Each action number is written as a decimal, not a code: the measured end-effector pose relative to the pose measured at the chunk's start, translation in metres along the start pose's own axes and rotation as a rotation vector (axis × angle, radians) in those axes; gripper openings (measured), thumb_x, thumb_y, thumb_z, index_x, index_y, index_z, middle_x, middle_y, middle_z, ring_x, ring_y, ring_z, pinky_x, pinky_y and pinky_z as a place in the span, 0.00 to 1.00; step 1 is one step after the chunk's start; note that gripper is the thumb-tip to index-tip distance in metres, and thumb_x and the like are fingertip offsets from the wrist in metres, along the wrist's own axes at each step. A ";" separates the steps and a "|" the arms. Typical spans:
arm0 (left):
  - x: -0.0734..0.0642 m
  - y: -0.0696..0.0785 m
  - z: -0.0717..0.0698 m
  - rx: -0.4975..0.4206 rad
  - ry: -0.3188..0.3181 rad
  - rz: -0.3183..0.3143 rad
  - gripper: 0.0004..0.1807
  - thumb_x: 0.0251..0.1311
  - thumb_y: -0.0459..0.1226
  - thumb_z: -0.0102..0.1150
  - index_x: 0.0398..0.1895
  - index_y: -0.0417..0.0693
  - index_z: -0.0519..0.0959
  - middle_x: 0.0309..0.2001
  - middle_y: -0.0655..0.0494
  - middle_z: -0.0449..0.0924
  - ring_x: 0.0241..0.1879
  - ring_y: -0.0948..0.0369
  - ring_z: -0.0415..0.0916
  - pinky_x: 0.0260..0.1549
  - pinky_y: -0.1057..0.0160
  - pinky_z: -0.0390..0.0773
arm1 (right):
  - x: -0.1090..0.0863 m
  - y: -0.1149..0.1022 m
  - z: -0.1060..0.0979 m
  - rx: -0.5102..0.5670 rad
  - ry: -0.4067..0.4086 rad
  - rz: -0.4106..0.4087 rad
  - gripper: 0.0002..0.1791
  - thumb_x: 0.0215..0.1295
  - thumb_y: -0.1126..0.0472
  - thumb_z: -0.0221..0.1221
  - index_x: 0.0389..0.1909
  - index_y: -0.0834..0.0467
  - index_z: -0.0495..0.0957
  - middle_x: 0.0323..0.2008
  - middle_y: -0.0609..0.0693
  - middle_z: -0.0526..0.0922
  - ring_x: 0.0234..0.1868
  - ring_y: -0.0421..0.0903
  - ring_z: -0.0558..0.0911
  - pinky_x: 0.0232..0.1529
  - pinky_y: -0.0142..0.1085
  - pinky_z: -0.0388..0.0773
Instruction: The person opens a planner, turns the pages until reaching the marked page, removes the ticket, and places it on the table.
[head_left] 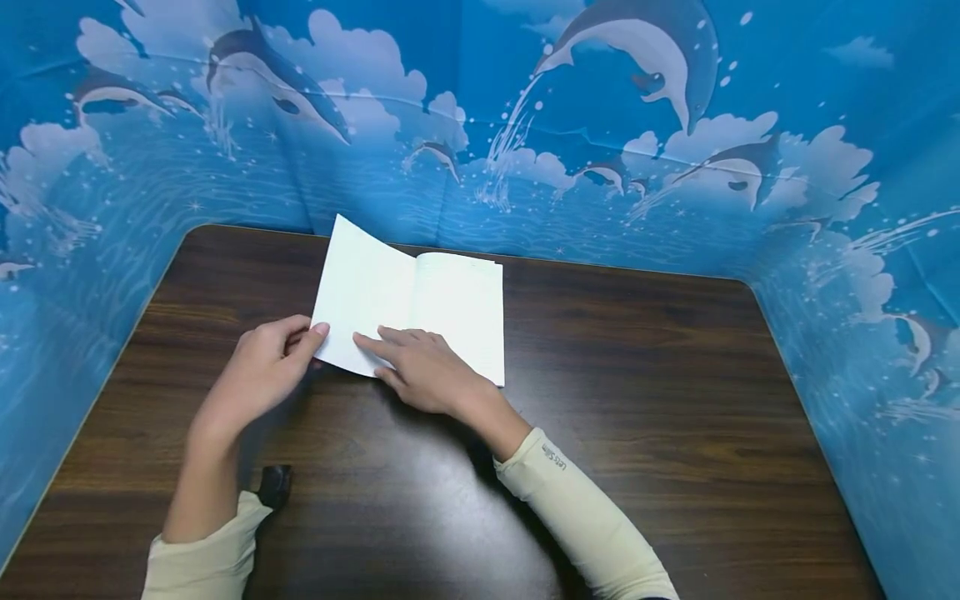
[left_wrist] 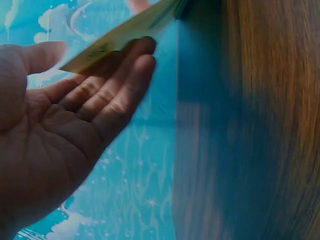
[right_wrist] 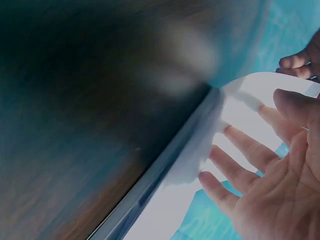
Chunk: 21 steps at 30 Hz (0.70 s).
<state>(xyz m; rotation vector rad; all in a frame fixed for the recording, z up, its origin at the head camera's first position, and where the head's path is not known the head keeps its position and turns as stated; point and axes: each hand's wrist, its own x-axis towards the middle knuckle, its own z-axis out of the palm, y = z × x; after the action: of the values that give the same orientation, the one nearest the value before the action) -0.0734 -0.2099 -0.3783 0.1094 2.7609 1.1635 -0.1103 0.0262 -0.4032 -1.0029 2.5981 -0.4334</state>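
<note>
An open notebook with white, faintly lined pages lies toward the far side of the table, its left half raised at the outer edge. My left hand holds that half by its lower left corner, thumb on the page. Beneath it, in the left wrist view, the fingers of the left hand support the yellowish underside of the notebook. Across the lower part of the left page reaches my right hand, fingers extended and spread. The right wrist view shows fingertips of the right hand against the white page.
The dark wood-grain table has rounded far corners. A blue cloth backdrop printed with dolphins and clouds surrounds its back and sides. A small black object shows beside the left sleeve.
</note>
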 end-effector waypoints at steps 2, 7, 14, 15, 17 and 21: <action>0.001 -0.005 -0.001 0.004 -0.030 -0.036 0.29 0.86 0.49 0.44 0.65 0.29 0.77 0.37 0.41 0.86 0.29 0.56 0.73 0.27 0.61 0.71 | 0.003 0.001 0.002 -0.054 -0.030 -0.001 0.30 0.88 0.50 0.47 0.85 0.38 0.57 0.85 0.50 0.60 0.84 0.52 0.64 0.81 0.52 0.62; 0.004 -0.019 0.000 0.042 -0.080 -0.110 0.25 0.85 0.45 0.47 0.57 0.29 0.79 0.37 0.42 0.87 0.30 0.55 0.73 0.28 0.59 0.71 | 0.005 0.004 0.011 -0.181 -0.063 -0.018 0.29 0.88 0.50 0.47 0.85 0.39 0.60 0.87 0.49 0.57 0.85 0.53 0.63 0.82 0.51 0.62; 0.008 -0.037 0.001 0.064 -0.117 -0.192 0.21 0.81 0.37 0.55 0.61 0.23 0.75 0.35 0.44 0.88 0.33 0.56 0.83 0.37 0.58 0.74 | 0.001 0.006 0.017 -0.245 -0.104 -0.036 0.31 0.88 0.51 0.48 0.86 0.40 0.56 0.88 0.49 0.51 0.87 0.54 0.58 0.84 0.50 0.57; 0.008 -0.038 0.001 0.055 -0.128 -0.204 0.23 0.80 0.37 0.56 0.63 0.22 0.73 0.35 0.45 0.87 0.32 0.57 0.83 0.39 0.57 0.75 | 0.001 0.006 0.017 -0.242 -0.111 -0.038 0.31 0.88 0.51 0.48 0.86 0.40 0.56 0.88 0.49 0.51 0.87 0.54 0.57 0.85 0.49 0.56; 0.009 -0.040 0.002 0.038 -0.143 -0.224 0.25 0.79 0.36 0.58 0.65 0.20 0.70 0.34 0.46 0.87 0.31 0.60 0.85 0.41 0.56 0.76 | 0.002 0.007 0.014 -0.228 -0.124 -0.047 0.31 0.87 0.51 0.48 0.86 0.41 0.57 0.88 0.50 0.51 0.87 0.54 0.57 0.85 0.48 0.55; 0.011 -0.043 0.003 0.014 -0.154 -0.259 0.26 0.78 0.35 0.60 0.65 0.19 0.69 0.34 0.47 0.87 0.30 0.62 0.87 0.46 0.50 0.77 | 0.002 0.011 0.004 -0.117 -0.153 -0.066 0.29 0.87 0.52 0.50 0.84 0.47 0.62 0.87 0.52 0.54 0.87 0.52 0.56 0.86 0.44 0.53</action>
<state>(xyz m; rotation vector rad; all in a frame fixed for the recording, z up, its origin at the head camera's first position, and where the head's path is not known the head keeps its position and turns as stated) -0.0842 -0.2364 -0.4116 -0.1472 2.5554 1.0232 -0.1168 0.0316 -0.4117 -1.1173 2.4822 -0.2126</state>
